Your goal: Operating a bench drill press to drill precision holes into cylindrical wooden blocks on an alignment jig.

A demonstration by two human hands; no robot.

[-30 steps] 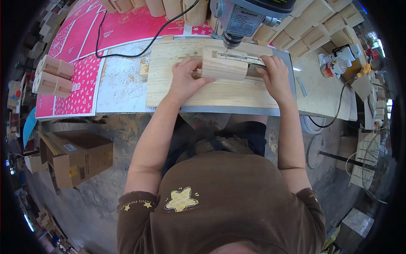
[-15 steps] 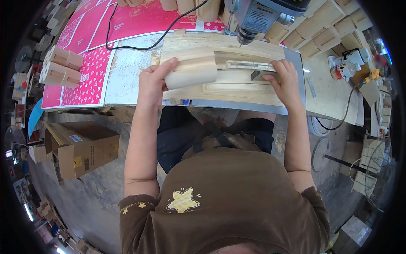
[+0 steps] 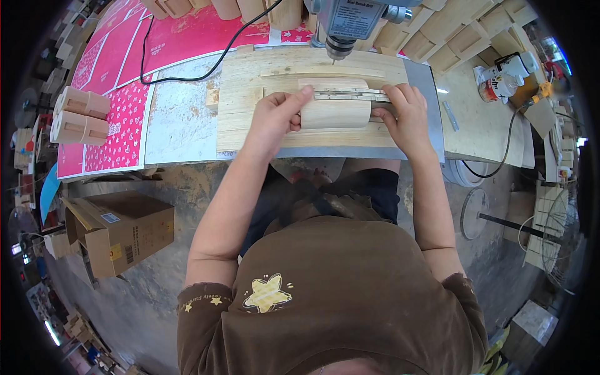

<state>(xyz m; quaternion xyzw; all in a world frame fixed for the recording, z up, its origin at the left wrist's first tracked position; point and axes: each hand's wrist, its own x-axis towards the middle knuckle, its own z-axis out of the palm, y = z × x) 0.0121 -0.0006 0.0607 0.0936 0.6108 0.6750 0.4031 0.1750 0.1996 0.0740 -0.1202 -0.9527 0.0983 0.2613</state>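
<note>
Rounded wooden block (image 3: 334, 115) held at both ends in front of the bench drill (image 3: 353, 25)

The block lies crosswise over a pale wooden board (image 3: 240, 125) on the worktop (image 3: 178, 134), on the person's side of the drill bit (image 3: 334, 61) and apart from its tip. Whether it bears fully on the wood beneath or is slightly raised cannot be told. A slim pale strip (image 3: 350, 95) runs along its upper face and sticks out past the right end.

The left hand (image 3: 275, 122) has its grip closed on the block's left end, thumb over the top and fingers curled low at the end. The right hand (image 3: 405, 115) pinches the strip's outer end, fingers above, with a dark flat piece (image 3: 380, 107) just by the thumb.

The block looks stiff and fairly light for its bulk, easy to move with one hand. Its smooth, curved side could be a little slick and may let it roll, so the ends seem the best hold: thumb on top, fingers underneath, well clear of the bit. The wood should bear a firm squeeze, though its crisp edges could dent or chip if knocked. The strip, being narrow, is likely to twist or slide more readily than the block; a pinch at its projecting end gives control without covering the upper face.
</note>
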